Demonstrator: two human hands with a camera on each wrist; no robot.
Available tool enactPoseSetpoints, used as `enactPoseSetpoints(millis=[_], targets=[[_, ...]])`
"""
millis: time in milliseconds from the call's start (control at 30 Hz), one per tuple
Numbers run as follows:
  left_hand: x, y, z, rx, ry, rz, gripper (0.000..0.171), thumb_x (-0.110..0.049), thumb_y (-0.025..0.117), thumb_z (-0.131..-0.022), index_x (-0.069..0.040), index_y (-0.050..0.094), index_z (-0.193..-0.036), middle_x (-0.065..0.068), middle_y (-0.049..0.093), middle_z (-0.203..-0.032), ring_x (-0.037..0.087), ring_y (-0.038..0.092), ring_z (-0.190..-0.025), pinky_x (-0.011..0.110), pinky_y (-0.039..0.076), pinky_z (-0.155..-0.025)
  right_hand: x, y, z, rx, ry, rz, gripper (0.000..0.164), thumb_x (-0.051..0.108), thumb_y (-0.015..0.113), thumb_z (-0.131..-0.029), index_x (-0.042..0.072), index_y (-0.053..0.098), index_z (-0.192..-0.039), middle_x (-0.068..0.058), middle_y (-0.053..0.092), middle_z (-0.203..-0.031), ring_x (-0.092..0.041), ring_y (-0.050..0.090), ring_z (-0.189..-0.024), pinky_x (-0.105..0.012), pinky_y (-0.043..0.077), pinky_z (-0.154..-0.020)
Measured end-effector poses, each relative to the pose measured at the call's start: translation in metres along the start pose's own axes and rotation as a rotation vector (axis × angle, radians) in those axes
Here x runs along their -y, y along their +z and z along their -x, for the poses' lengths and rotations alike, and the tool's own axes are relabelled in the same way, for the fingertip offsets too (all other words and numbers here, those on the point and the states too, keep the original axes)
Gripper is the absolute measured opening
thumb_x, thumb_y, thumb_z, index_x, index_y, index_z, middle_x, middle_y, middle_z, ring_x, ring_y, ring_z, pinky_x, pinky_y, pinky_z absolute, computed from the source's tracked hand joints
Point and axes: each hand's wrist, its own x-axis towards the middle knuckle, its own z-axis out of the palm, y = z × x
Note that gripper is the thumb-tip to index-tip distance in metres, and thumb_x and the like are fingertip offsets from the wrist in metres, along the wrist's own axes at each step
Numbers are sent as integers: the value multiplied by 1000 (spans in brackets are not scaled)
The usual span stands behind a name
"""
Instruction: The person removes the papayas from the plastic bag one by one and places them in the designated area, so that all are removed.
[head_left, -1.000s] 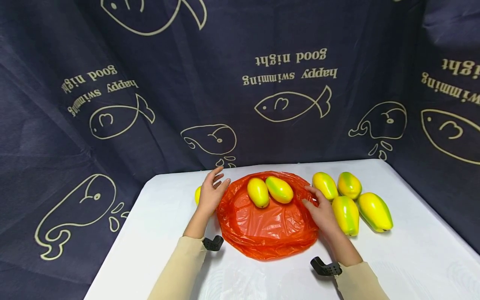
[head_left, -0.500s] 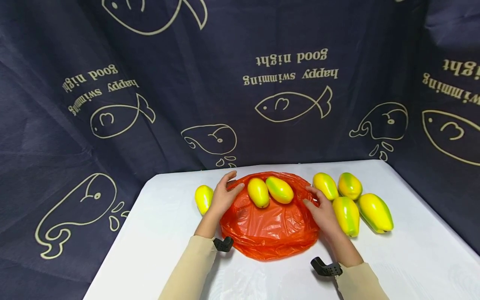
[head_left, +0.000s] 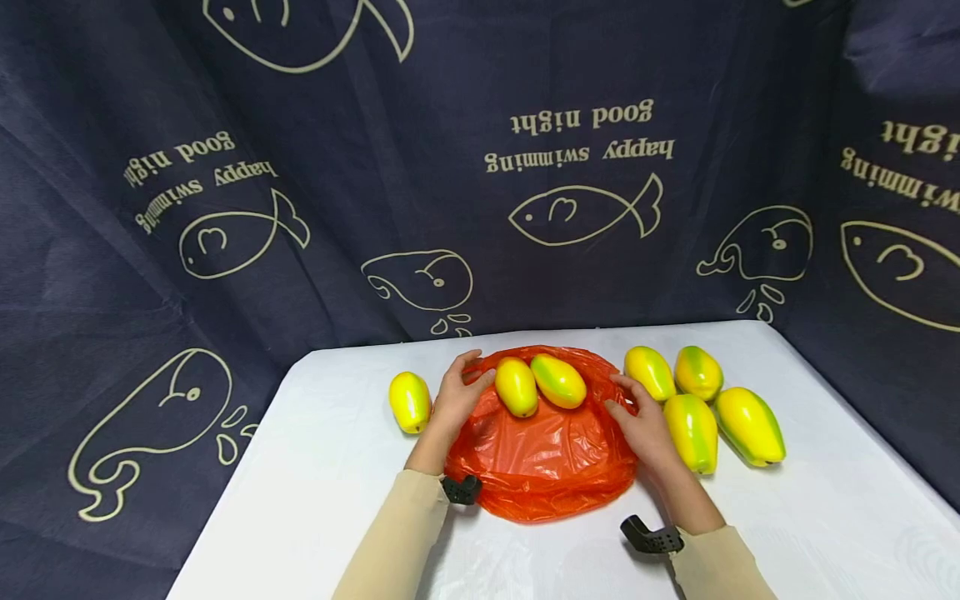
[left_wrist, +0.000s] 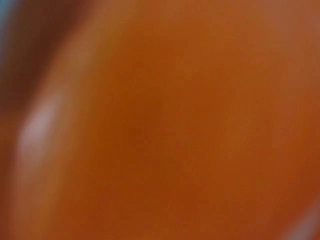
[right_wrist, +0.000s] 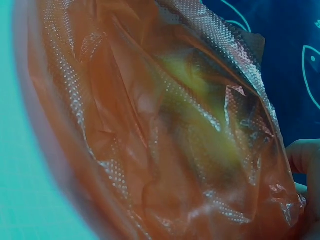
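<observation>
A red plastic bag [head_left: 540, 446] lies spread with its mouth up. Two yellow-green fruits [head_left: 516, 387], shaped like small papayas, rest at its far side. At the left rim is my left hand [head_left: 456, 402], thumb and fingers apart beside the nearer fruit. My right hand [head_left: 645, 425] pinches the right rim; in the right wrist view, fingers [right_wrist: 300, 155] show at the edge of the bag [right_wrist: 125, 150], a fruit glowing dimly through the film. Blurred orange-red film [left_wrist: 165, 130] fills the left wrist view.
A single yellow fruit [head_left: 409, 402] lies left of the bag on the white table [head_left: 322, 467]. Several more yellow-green fruits [head_left: 692, 433] cluster just right of my right hand. A dark blue printed cloth [head_left: 420, 200] hangs behind and at the sides.
My left hand has moved right from beside the single fruit to the bag's left rim, uncovering that fruit. The bag's left side has shifted slightly inward. My right hand stays at the right rim.
</observation>
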Motion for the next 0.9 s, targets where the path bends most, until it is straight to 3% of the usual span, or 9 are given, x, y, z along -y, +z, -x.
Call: enactPoseSetpoints(millis=[167, 400, 633, 900], targets=[[1, 10, -2, 16, -17, -37, 51, -21, 68, -94, -8, 52, -141, 14, 58, -138, 32, 55, -128, 46, 47, -110, -2, 0, 0, 6, 8, 1, 51, 15, 51, -102, 13, 37, -151, -17, 35, -159, -37, 35, -144, -55, 31, -120], [4, 21, -5, 38, -67, -86, 57, -27, 69, -94, -12, 49, -145, 9, 52, -146, 30, 50, -134, 47, 42, -115, 0, 0, 1, 4, 13, 8, 51, 16, 51, -102, 13, 37, -151, -17, 35, -159, -37, 35, -144, -56, 33, -120], [5, 30, -9, 37, -90, -91, 67, -27, 71, -91, -13, 42, -150, 11, 43, -155, 31, 40, -143, 48, 31, -122, 1, 0, 2, 14, 41, 22, 53, 17, 51, -102, 14, 35, -153, -16, 34, -159, -37, 34, -144, -57, 34, -119], [10, 39, -9, 42, -144, -62, 76, -25, 76, -87, -17, 37, -153, 10, 37, -157, 32, 39, -140, 50, 32, -122, 1, 1, 1, 13, 43, 21, 53, 18, 51, -102, 16, 35, -153, -15, 34, -160, -37, 34, -144, -57, 34, -118]])
